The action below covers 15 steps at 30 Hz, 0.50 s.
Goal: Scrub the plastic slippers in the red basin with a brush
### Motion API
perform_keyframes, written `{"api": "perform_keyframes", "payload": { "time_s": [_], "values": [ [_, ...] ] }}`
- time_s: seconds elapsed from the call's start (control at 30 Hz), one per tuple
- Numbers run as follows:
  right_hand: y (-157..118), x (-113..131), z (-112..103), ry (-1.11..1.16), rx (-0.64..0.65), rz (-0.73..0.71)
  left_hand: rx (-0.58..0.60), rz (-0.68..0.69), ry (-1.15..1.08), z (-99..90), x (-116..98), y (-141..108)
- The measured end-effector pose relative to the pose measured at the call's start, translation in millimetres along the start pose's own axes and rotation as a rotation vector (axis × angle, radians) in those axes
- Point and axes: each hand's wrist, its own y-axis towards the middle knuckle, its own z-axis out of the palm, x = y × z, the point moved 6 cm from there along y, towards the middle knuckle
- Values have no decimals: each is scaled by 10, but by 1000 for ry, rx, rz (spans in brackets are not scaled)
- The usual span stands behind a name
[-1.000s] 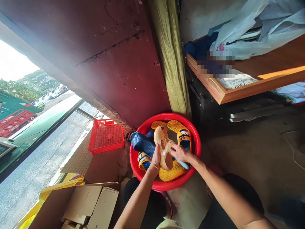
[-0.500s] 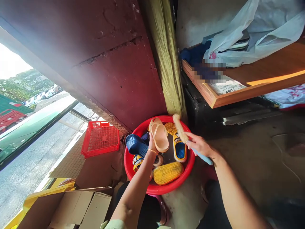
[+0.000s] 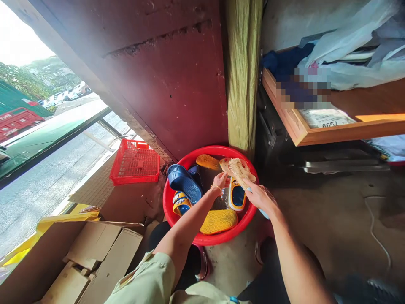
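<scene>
A beige clog (image 3: 225,165) is gripped by my left hand (image 3: 220,180) over the far right side of a red basin (image 3: 211,240). My right hand (image 3: 260,195) holds a scrub brush (image 3: 238,169) with a pale blue handle, its bristle head laid against the clog and hiding part of it. In the basin's water, a blue slipper (image 3: 184,183) leans on the left wall above a yellow patterned slipper (image 3: 181,203). A yellow slipper lies sole up (image 3: 219,222) at the near side, and a yellow-and-blue slipper (image 3: 237,195) sits below my hands.
A red plastic crate (image 3: 136,162) stands left of the basin, with an open cardboard box (image 3: 95,245) nearer me. Behind the basin are a maroon panel (image 3: 190,93) and a yellow-green curtain (image 3: 242,84). A wooden tray-like surface (image 3: 357,133) juts out at right.
My left hand has moved the clog rightward and turned it on its side. The brush has come down from beside the clog onto it. The whole view has shifted slightly.
</scene>
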Motion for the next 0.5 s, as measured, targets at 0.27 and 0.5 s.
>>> {"api": "perform_keyframes", "payload": {
  "time_s": [0.27, 0.5],
  "values": [
    [104, 120, 79, -129, 2, 69, 468, 295, 604, -945, 340, -1048],
    [108, 143, 173, -194, -25, 32, 406, 388, 1033, -791, 563, -1194]
  ]
}}
